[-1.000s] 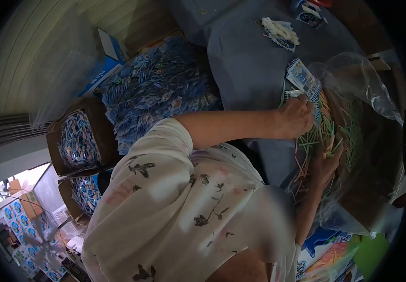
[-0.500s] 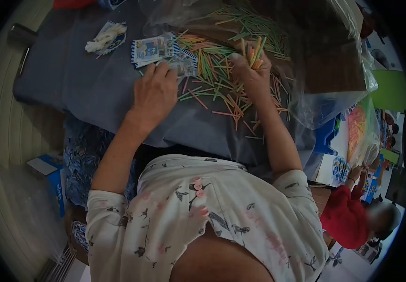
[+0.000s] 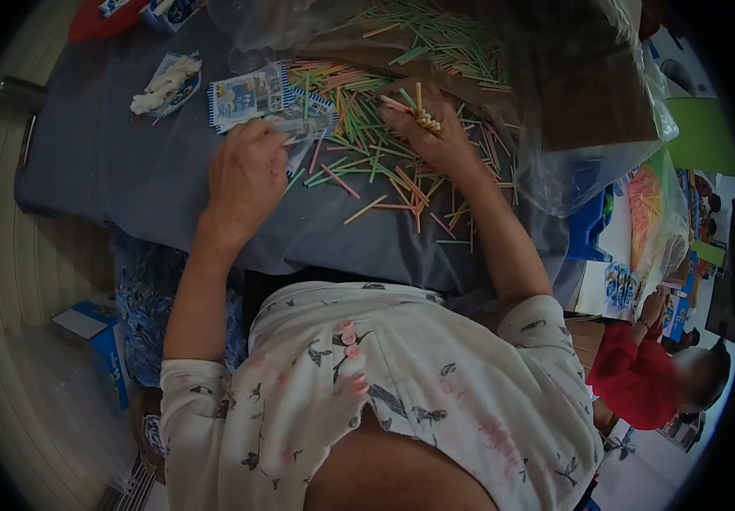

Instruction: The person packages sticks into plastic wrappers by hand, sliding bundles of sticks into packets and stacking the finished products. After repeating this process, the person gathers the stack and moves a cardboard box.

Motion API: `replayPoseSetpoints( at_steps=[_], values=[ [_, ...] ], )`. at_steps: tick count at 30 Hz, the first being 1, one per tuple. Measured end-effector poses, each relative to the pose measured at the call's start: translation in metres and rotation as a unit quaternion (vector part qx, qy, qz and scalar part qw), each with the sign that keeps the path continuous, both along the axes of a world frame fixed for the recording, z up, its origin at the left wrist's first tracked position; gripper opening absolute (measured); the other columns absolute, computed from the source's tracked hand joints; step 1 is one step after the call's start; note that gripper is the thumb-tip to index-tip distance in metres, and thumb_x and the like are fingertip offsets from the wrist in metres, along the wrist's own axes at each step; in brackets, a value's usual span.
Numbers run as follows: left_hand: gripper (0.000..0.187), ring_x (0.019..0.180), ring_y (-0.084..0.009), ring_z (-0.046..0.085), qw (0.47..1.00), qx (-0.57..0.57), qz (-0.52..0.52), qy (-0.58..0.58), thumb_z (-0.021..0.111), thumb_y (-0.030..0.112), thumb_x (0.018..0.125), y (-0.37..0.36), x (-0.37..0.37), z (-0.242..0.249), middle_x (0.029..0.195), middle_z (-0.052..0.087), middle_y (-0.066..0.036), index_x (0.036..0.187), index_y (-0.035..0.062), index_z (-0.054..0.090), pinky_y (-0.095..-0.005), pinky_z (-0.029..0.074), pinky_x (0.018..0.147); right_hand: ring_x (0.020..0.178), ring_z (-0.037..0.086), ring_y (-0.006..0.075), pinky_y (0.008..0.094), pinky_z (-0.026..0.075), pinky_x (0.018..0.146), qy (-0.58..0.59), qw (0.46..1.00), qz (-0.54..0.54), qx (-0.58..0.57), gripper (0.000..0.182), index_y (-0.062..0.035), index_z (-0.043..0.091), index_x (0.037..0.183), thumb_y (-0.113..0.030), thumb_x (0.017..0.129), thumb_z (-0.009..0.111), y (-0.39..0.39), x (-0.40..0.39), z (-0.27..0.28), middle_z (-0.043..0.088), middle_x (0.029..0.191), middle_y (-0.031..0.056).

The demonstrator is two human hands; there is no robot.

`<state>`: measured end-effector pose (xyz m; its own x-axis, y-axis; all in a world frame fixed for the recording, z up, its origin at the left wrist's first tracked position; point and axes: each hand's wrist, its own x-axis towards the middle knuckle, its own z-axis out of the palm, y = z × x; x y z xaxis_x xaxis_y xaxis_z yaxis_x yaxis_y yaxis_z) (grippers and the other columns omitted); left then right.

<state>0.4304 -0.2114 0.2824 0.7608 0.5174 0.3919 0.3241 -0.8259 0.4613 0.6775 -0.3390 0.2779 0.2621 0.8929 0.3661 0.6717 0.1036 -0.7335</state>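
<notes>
My left hand [image 3: 248, 170] pinches the edge of a clear and blue packet [image 3: 304, 123] at the left side of the stick pile. More blue and white packets [image 3: 244, 96] lie just beyond its fingers. My right hand [image 3: 431, 132] is closed round a small bundle of coloured sticks [image 3: 425, 121], their ends poking out above the fingers. Around and under that hand spreads a loose pile of pink, green, yellow and orange sticks [image 3: 367, 111]. A packet with a whitish bundle [image 3: 166, 85] rests at the far left.
A cardboard box [image 3: 593, 94] in clear plastic stands at the right of the grey-covered table [image 3: 120, 162]. A red container [image 3: 103, 21] is at the back left. Beyond the table at right, a person in red [image 3: 636, 375] works near a bag of sticks [image 3: 644, 213].
My left hand has drawn slightly left and now lifts a packet's edge. My right hand has moved left and turned over, its sticks now lower in the grip. The view has shifted slightly.
</notes>
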Motion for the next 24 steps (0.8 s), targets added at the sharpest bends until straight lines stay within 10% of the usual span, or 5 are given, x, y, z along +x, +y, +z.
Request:
replayPoseSetpoints(
  at_steps=[7,14,17,19,24],
  values=[
    [0.015,0.086,-0.0282,0.062,0.998,-0.006,0.015,-0.053,0.069,0.001,0.074,0.0,0.005,-0.005,0.087,0.064,-0.008,0.088,0.003,0.071,-0.0403,0.051,0.071,0.088,0.063,0.0147,0.0305,0.049,0.083,0.314,0.948,0.051,0.028,0.026,-0.0025,0.067,0.116,-0.014,0.092,0.068,-0.005,0.017,0.017,0.07,0.096,0.0039],
    [0.02,0.081,-0.0301,0.064,0.998,-0.045,0.013,-0.043,0.07,-0.001,0.074,0.0,0.002,0.0,0.085,0.064,-0.014,0.093,-0.0012,0.07,-0.0371,0.05,0.069,0.078,0.06,0.0103,0.0265,0.048,0.072,0.041,0.991,0.06,-0.111,0.031,-0.0032,0.066,0.118,-0.026,0.098,0.059,0.003,-0.007,0.033,0.07,0.087,0.0067],
    [0.017,0.079,-0.0278,0.064,0.995,-0.086,0.004,-0.043,0.073,0.003,0.073,0.006,0.001,-0.005,0.082,0.064,-0.009,0.09,0.0003,0.071,-0.0382,0.051,0.068,0.074,0.061,0.0122,0.0279,0.048,0.07,0.126,0.972,-0.005,-0.199,0.035,-0.003,0.066,0.116,-0.032,0.099,0.056,0.004,-0.006,0.036,0.065,0.074,0.0058],
    [0.017,0.075,-0.0248,0.065,0.986,-0.139,0.007,-0.089,0.073,0.001,0.074,0.006,-0.002,0.0,0.081,0.064,-0.009,0.09,-0.0009,0.071,-0.0352,0.051,0.066,0.065,0.056,0.014,0.0315,0.046,0.062,0.29,0.957,-0.027,0.01,0.031,-0.0031,0.067,0.109,-0.03,0.099,0.057,0.008,0.002,0.023,0.052,0.061,0.0008],
    [0.017,0.07,-0.0164,0.065,0.95,-0.252,0.0,-0.186,0.074,-0.004,0.075,-0.003,0.006,0.02,0.081,0.067,-0.009,0.091,-0.0036,0.071,-0.027,0.05,0.06,0.063,0.054,0.0159,0.0312,0.042,0.057,0.548,0.83,0.075,0.075,0.026,-0.0033,0.064,0.103,-0.027,0.1,0.054,-0.003,0.014,0.027,0.045,0.06,-0.0018]
  ],
)
